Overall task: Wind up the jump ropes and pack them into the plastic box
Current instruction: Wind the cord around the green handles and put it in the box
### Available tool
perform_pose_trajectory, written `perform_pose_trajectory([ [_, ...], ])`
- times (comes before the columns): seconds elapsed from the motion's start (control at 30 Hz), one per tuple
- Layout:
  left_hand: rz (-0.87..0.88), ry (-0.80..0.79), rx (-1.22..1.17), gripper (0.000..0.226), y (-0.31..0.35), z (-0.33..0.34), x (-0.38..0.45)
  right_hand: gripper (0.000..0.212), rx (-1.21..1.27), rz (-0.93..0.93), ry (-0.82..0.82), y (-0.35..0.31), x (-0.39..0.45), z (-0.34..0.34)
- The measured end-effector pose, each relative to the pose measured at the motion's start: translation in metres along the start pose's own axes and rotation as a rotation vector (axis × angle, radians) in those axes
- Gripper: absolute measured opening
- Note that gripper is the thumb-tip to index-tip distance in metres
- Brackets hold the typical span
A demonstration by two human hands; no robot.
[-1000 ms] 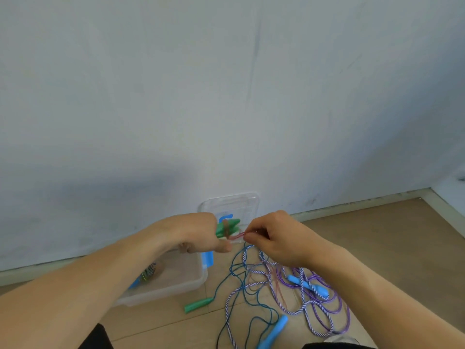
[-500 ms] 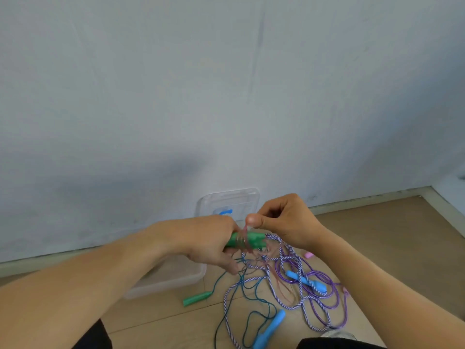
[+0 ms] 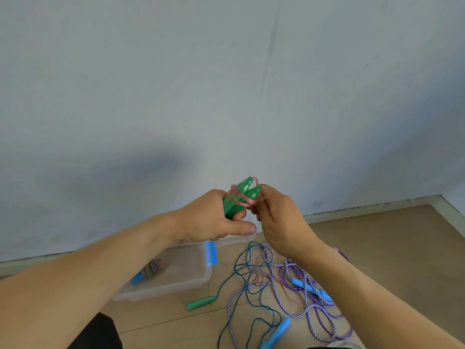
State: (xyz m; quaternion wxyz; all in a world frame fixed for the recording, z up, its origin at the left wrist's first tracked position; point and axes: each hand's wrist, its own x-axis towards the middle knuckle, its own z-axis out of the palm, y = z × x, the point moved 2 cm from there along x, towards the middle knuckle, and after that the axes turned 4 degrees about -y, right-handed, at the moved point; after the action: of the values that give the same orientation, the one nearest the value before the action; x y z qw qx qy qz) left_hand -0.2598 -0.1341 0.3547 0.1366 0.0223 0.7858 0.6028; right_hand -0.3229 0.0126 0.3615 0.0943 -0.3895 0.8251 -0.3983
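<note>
Both hands up front of wall, winding pink rope on green handles.

Wall [image 3: 226,84], wood floor [image 3: 390,248]. One clear plastic box [image 3: 181,278] on floor, left, one wound rope bundle [image 3: 148,270] inside, blue clip on its side. Loose rope tangle [image 3: 289,280] on floor right of box: three blue handles, one green handle [image 3: 201,303]. My left hand [image 3: 214,220] grips two green handles [image 3: 241,197]; my right hand [image 3: 276,215] pinches the pink rope [image 3: 245,201] looped round them.

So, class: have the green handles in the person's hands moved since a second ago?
Yes. The green handles have risen from in front of the plastic box to up against the wall.
</note>
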Motion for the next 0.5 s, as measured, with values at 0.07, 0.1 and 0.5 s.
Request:
perform_pose_trajectory([
  [0.07, -0.025, -0.004, -0.099, 0.042, 0.0, 0.0, -0.001, 0.038, 0.008, 0.036, -0.025, 0.001, 0.001, 0.002],
  [0.1, -0.035, -0.008, -0.143, 0.042, -0.001, 0.0, -0.002, 0.038, 0.026, 0.061, -0.035, 0.002, 0.002, 0.002],
  [0.5, -0.227, 0.275, -0.429, 0.038, -0.006, -0.011, 0.006, 0.028, 0.056, 0.156, -0.121, 0.008, 0.002, -0.003],
])
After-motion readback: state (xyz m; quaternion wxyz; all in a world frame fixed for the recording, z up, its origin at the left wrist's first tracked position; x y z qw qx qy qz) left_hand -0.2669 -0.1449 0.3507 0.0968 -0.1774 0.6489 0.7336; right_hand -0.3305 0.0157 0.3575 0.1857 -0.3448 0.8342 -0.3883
